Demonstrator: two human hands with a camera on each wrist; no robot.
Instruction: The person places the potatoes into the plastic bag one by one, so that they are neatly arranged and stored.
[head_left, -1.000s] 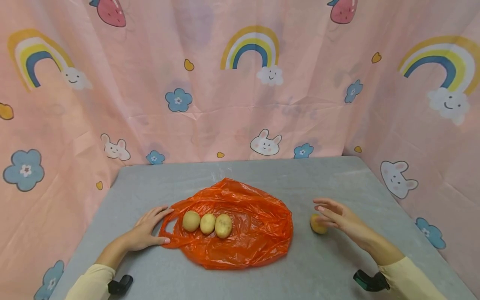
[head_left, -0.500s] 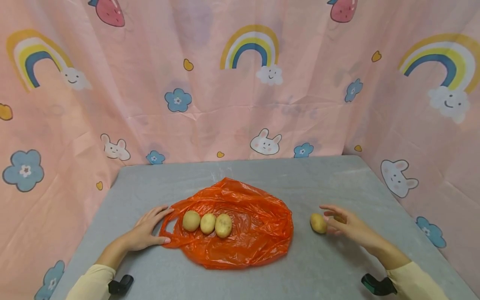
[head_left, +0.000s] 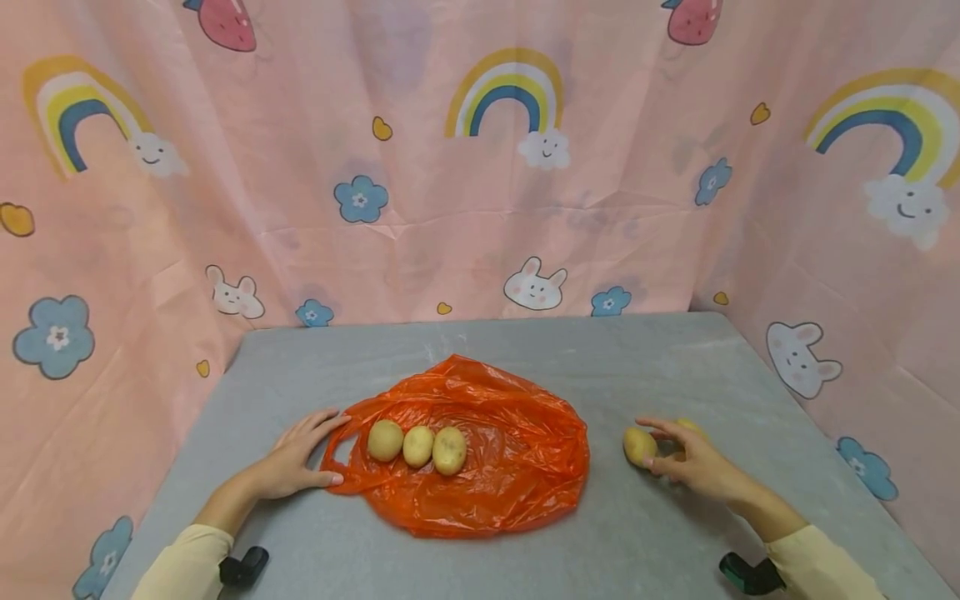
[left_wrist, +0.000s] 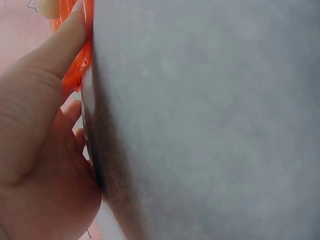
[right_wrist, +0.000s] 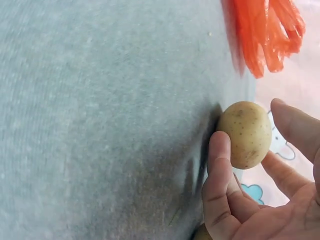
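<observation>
Resting relaxed left hand point(head_left: 292, 461) on orange bag point(head_left: 517, 479), cupping loose potato point(head_left: 636, 447) in right hand point(head_left: 697, 464); seemingly picking up, needing firmer pinching.

Orange plastic bag point(head_left: 517, 487) with yellow-brown potatoes point(head_left: 417, 447).
Lies spread open and wrinkled on grey tabletop point(head_left: 337, 358), with handle loop point(head_left: 358, 480) at the left end. Carries three whole potatoes side by side in a row, close to that loop. Apart from the bag's right edge: fourth potato point(head_left: 637, 447), rounded, dark-speckled; further right, fifth potato point(head_left: 687, 426), mostly hidden.
</observation>
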